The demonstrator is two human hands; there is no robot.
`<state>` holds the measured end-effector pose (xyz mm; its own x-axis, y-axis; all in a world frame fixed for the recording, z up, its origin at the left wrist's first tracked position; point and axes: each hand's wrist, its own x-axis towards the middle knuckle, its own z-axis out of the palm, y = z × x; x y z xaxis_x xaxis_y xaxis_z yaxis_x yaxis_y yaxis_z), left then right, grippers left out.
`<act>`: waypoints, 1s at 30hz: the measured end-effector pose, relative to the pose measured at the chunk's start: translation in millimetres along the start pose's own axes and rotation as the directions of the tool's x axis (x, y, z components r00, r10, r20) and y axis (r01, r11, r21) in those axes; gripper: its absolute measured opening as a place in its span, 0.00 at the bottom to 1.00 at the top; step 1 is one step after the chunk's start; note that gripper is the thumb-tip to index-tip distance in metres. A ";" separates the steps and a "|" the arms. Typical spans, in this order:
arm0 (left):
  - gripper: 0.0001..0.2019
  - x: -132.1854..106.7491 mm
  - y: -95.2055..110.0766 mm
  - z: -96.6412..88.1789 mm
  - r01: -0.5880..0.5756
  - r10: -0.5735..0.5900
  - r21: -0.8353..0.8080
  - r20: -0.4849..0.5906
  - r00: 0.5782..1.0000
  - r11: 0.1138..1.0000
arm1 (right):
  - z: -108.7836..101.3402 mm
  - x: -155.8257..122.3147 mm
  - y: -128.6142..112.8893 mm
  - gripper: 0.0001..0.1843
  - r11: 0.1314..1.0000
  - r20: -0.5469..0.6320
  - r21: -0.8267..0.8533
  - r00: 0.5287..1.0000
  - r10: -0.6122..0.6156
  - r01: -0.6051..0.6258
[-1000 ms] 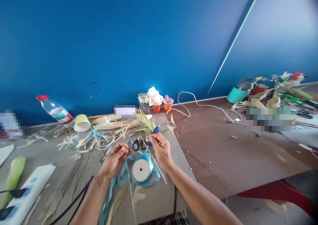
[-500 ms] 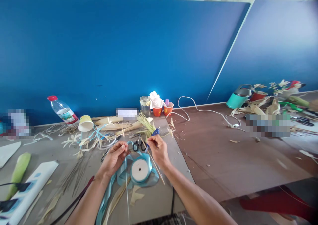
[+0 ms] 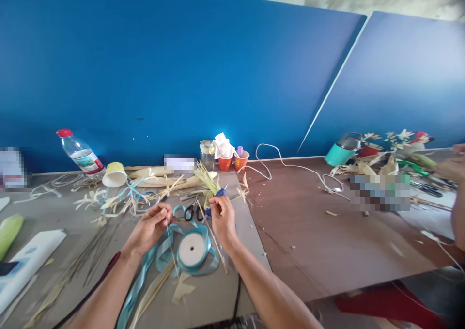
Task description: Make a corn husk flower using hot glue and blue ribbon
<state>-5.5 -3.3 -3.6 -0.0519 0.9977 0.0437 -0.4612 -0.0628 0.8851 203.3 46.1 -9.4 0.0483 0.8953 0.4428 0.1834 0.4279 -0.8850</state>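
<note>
My left hand (image 3: 150, 225) is closed in a pinch on a thin white thread (image 3: 172, 244), which hangs down over the table. My right hand (image 3: 223, 217) has its thumb and fingers pressed together; whatever they hold is too small to make out. Directly behind that hand lies a blue tool with a pointed tip (image 3: 220, 192), partly covered by the fingers. Between the hands are black-handled scissors (image 3: 189, 212). Nearer to me rests a spool of light blue ribbon (image 3: 192, 248) with loose loops around it. A thin stick (image 3: 217, 244) slants beside the spool.
Pale husk flowers (image 3: 123, 200), a tipped yellow cup (image 3: 115, 174) and a leaning bottle (image 3: 82, 154) occupy the left. Orange cups (image 3: 225, 163) and a glass jar (image 3: 208, 155) stand by the blue partition. A white cable (image 3: 290, 166) crosses the brown table. Another person's arm (image 3: 458, 208) shows at right.
The view has turned, shifting most things leftward. Both my hands keep their pinches, and the thread now hangs at a slant. Another person's arm has come into view at the right edge.
</note>
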 end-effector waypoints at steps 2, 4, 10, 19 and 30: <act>0.04 -0.6 2.8 -1.7 -0.004 0.003 -0.037 -0.012 1.000 0.999 | -0.2 -0.6 -0.1 0.08 1.000 0.029 0.009 1.000 0.006 -0.006; 0.04 -1.4 6.1 -1.7 -0.010 0.008 -0.084 -0.025 1.000 0.996 | -0.9 -1.1 -0.3 0.10 1.000 0.054 0.001 0.998 0.011 -0.011; 0.02 -0.8 9.8 -2.9 -0.050 0.040 -0.137 -0.070 0.997 0.989 | -3.2 -1.5 -0.4 0.13 0.999 0.036 -0.010 0.999 0.037 -0.037; 0.04 3.7 5.6 -10.9 -0.092 0.074 -0.173 -0.110 0.991 0.981 | 0.3 -5.8 0.1 0.15 0.997 0.063 -0.026 0.996 -0.068 0.070; 0.05 3.4 4.0 -6.3 -0.094 0.077 -0.202 -0.094 0.993 0.975 | -7.3 -4.5 -5.4 0.10 0.983 0.048 -0.127 0.990 -0.131 0.136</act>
<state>-13.1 -0.4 -2.8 -0.1703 0.9831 0.0675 -0.6233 -0.1605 0.7654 209.2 38.9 -5.5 -0.0232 0.8366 0.5473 0.3111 0.5263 -0.7913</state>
